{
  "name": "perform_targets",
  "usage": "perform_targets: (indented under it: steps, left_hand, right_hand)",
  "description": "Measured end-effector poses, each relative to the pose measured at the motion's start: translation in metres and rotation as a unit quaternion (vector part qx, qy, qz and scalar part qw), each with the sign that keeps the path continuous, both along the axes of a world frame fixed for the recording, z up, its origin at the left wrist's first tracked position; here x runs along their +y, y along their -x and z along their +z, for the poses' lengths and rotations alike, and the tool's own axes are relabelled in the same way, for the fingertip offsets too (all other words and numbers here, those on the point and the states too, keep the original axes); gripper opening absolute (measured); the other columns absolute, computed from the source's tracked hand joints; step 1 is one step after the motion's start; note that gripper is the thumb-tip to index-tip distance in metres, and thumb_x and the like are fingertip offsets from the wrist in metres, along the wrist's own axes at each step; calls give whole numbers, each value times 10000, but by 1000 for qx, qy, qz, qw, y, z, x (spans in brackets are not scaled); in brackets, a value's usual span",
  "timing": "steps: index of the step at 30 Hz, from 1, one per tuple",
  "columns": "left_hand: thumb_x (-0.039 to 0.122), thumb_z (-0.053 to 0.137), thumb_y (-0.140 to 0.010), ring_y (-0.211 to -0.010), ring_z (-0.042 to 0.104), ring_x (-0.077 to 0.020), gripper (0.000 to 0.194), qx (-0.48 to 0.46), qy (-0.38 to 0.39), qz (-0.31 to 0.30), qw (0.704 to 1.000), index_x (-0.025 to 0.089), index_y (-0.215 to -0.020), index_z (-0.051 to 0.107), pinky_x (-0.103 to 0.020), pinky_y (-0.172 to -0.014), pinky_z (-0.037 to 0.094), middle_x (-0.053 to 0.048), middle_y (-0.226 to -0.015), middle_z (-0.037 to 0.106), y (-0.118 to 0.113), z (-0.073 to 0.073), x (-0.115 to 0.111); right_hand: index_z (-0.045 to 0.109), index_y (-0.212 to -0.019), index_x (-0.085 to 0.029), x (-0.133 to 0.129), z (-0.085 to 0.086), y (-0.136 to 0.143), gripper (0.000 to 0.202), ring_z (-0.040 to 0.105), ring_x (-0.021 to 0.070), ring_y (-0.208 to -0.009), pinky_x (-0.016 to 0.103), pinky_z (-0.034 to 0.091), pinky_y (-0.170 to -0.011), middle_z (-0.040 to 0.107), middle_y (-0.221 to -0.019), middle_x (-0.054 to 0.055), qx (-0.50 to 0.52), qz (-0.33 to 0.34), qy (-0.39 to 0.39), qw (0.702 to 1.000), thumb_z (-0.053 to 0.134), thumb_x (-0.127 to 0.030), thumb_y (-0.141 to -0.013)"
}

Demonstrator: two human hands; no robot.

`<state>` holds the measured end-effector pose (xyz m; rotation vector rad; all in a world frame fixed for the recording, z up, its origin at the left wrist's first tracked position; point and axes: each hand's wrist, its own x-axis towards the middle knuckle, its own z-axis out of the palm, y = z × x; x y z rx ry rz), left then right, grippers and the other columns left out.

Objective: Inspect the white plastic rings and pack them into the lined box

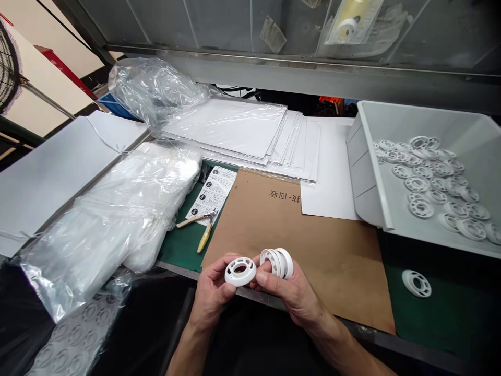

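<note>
Through my head feed, the left hand (211, 293) pinches a slotted white ring (245, 279) by its rim; just beside it, the right hand (296, 295) grips several stacked rings (288, 262). I'd judge them light, stiff, slightly slick plastic, best held by the outer rim. Brown cardboard (293, 235) gives room ahead of the hands, the table edge (178, 271) passes close beneath, and the grey bin (370, 172) walls off the far right.
</note>
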<state>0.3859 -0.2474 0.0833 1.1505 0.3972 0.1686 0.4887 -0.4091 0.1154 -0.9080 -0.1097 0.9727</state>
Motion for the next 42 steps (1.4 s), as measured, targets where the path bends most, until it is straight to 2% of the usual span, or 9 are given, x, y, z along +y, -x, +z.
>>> perform_targets:
  steps: [5,9,12,20,25,29,32,36,42]
  left_hand:
    - [557,900,-703,-1004,705,-255,532,-22,10,-32,999,226,-1100,772,-305,-906,558,-73,-1072,703,-2,2,0]
    - [541,886,-730,-995,695,-226,516,-43,-18,-49,998,227,-1123,769,-271,-893,556,-73,-1080,705,-4,3,1]
    - [496,895,-739,-1003,692,-215,519,-52,-38,-64,996,244,-1171,756,-259,-898,554,-70,-1107,712,-3,2,3]
    - [303,895,-741,-1098,718,-254,548,-57,-159,-39,985,277,-1258,713,-310,-981,574,-70,-1186,740,4,-1,0]
    - [207,823,-786,-1085,742,-238,578,-46,-363,8,931,270,-1332,645,-308,-986,588,-76,-1217,753,10,-6,2]
    - [137,775,-823,-996,759,-217,529,-96,-519,37,849,253,-1314,618,-299,-902,617,-69,-1159,771,4,5,4]
    - [108,772,-849,-944,751,-216,554,-133,-571,35,809,253,-1352,592,-319,-861,619,-71,-1106,774,-2,14,5]
    - [88,777,-852,-950,730,-226,630,-151,-580,23,800,254,-1419,559,-335,-854,606,-80,-1089,761,-3,15,5]
    - [95,760,-864,-987,710,-214,550,-140,-543,17,828,227,-1364,572,-322,-879,592,-87,-1123,737,0,12,3]
  right_hand:
    - [747,-805,-175,-2,-3,1,236,533,111,-720,231,457,-685,644,-861,10,-8,-6,2,1000,867,-375,-844]
    - [767,-810,-179,-4,-2,0,210,580,151,-821,259,467,-738,679,-982,36,-47,-3,4,999,851,-366,-857]
    - [756,-780,-181,-5,1,-2,219,579,170,-844,280,457,-756,669,-952,34,-82,2,12,997,842,-367,-858]
    - [772,-763,-188,-6,6,-3,180,600,182,-857,294,468,-781,693,-952,38,-110,25,7,994,843,-332,-845]
    - [821,-805,-216,-7,5,-1,134,640,189,-915,281,505,-833,703,-1063,46,-149,10,67,986,884,-333,-796]
    - [849,-903,-247,-10,-3,0,169,663,232,-990,306,533,-853,698,-1113,63,-196,-23,134,971,862,-388,-811]
    - [856,-920,-262,-11,-11,0,184,673,241,-971,329,543,-859,719,-1085,68,-217,-35,153,964,832,-424,-836]
    - [860,-925,-272,-13,-15,0,184,670,253,-991,344,543,-876,734,-1076,72,-228,-45,158,960,816,-435,-854]
    - [858,-930,-280,-13,-16,-2,156,662,238,-978,331,529,-873,734,-1060,58,-232,-43,138,962,809,-414,-866]
